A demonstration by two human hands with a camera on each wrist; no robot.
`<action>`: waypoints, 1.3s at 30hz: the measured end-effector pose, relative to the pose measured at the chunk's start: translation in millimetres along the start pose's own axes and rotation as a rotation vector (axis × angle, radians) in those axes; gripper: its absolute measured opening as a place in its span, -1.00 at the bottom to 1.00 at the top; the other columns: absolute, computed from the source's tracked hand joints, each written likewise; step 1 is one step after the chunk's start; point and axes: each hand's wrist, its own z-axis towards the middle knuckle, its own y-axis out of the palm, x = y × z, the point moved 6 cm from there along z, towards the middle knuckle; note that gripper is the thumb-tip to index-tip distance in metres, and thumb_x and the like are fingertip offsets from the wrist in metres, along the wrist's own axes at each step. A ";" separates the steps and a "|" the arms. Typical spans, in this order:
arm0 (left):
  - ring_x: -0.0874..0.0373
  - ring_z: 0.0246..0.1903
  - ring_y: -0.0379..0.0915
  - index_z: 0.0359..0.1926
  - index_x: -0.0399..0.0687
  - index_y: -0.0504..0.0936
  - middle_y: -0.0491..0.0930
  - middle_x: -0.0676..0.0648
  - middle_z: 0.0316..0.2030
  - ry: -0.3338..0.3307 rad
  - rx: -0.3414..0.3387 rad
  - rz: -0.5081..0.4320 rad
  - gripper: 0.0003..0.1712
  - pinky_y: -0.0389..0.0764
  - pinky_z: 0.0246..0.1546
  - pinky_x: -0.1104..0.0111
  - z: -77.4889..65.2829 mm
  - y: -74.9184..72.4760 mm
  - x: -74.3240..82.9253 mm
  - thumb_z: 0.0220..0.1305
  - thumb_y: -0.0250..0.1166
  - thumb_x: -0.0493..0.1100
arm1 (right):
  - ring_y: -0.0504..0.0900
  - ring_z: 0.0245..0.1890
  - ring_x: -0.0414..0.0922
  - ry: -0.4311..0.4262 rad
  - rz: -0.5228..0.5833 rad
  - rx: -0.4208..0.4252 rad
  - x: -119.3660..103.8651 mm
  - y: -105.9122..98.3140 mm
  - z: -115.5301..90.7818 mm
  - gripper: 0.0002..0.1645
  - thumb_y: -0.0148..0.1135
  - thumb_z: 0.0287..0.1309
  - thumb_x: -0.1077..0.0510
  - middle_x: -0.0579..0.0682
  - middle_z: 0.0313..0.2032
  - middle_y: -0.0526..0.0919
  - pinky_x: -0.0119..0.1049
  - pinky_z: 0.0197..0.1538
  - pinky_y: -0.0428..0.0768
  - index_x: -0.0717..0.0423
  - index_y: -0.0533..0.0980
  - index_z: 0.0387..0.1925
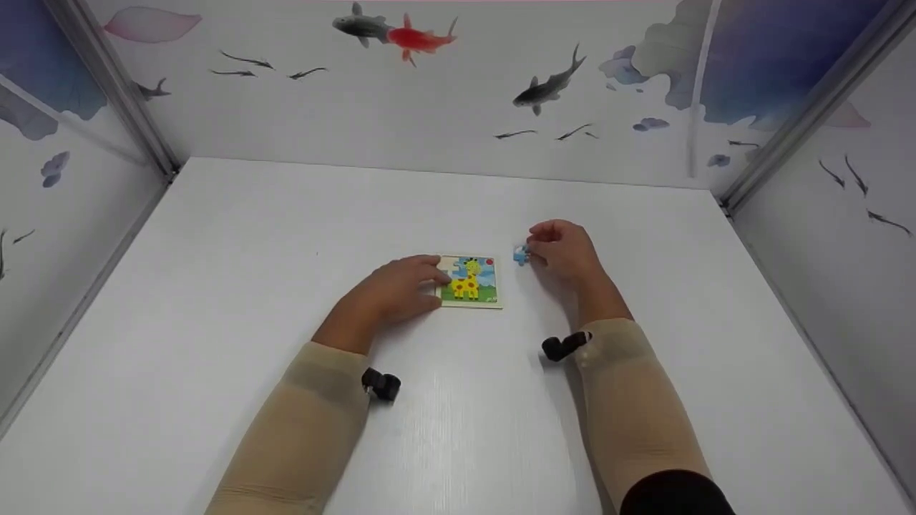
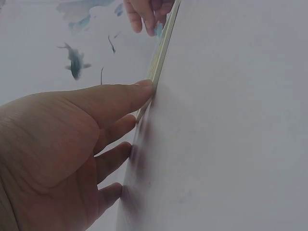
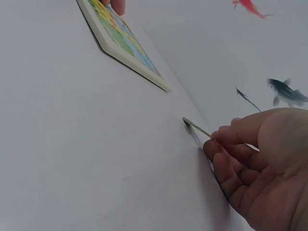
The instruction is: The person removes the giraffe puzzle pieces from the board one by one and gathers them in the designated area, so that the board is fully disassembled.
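A square giraffe jigsaw puzzle [image 1: 466, 286] in a pale wooden frame lies flat, with a bare pale patch in its upper left part. My left hand [image 1: 402, 287] touches the frame's left side, its fingers fairly straight and fingertips overlapping the picture in the head view. In the left wrist view the thumb is right at the frame's edge [image 2: 163, 53]. To the right of the frame, my right hand [image 1: 565, 250] pinches a small light-blue puzzle piece [image 1: 520, 254] between thumb and fingers. From the right wrist this piece [image 3: 196, 126] appears thin and edge-on, close over the table.
The white table [image 1: 458, 400] is bordered by a back wall [image 1: 444, 121] printed with fish, and by side walls with metal corner posts [image 1: 801, 107]. Small black cameras [image 1: 383, 385] sit on both sleeved wrists.
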 end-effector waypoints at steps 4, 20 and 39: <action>-0.03 0.72 -0.03 0.50 0.30 0.54 0.15 0.10 0.69 0.005 0.001 0.007 -0.45 0.06 0.72 -0.06 1.2 0.5 -0.7 0.54 0.22 0.03 | 0.62 0.10 -0.03 0.007 -0.035 0.018 -3.7 -2.0 0.4 -0.66 0.27 0.53 0.10 0.01 0.16 0.64 -0.24 0.20 0.72 -0.05 0.57 0.25; -0.03 0.72 -0.02 0.46 0.32 0.58 0.16 0.12 0.69 -0.018 -0.008 -0.037 -0.46 0.06 0.71 -0.10 2.3 -1.0 -2.3 0.52 0.27 0.04 | 0.63 0.15 -0.06 -0.138 -0.146 -0.125 -52.5 48.7 -17.6 -0.59 0.40 0.43 0.01 -0.08 0.13 0.70 -0.16 0.22 0.72 -0.11 0.65 0.25; -0.04 0.70 0.04 0.45 0.31 0.59 0.18 0.12 0.68 -0.006 0.010 -0.038 -0.49 0.14 0.69 -0.10 1.2 -1.4 -2.4 0.54 0.27 0.04 | 0.59 0.12 -0.05 -0.184 -0.354 -0.316 -50.7 94.5 -24.7 -0.59 0.40 0.41 0.07 -0.10 0.09 0.65 -0.08 0.30 0.63 -0.20 0.68 0.25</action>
